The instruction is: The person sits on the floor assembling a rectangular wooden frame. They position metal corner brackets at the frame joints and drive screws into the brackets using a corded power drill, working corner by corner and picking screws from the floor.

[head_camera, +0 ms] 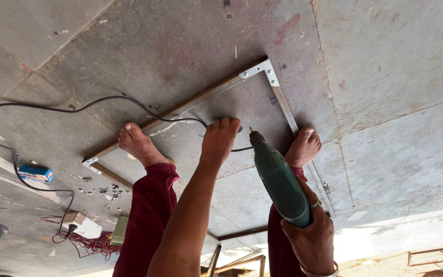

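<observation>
Green corded electric drill (279,182), clenched in the right hand (311,238), slants bit-first toward the rectangular metal frame (282,102); left hand (220,138) fingers press flat just beside the bit.

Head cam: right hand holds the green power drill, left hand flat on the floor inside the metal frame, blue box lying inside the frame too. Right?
Not quite. The head view shows the small blue box outside the rectangular metal frame, beside the black cable. Right hand, green power drill and left hand are as stated.
</observation>
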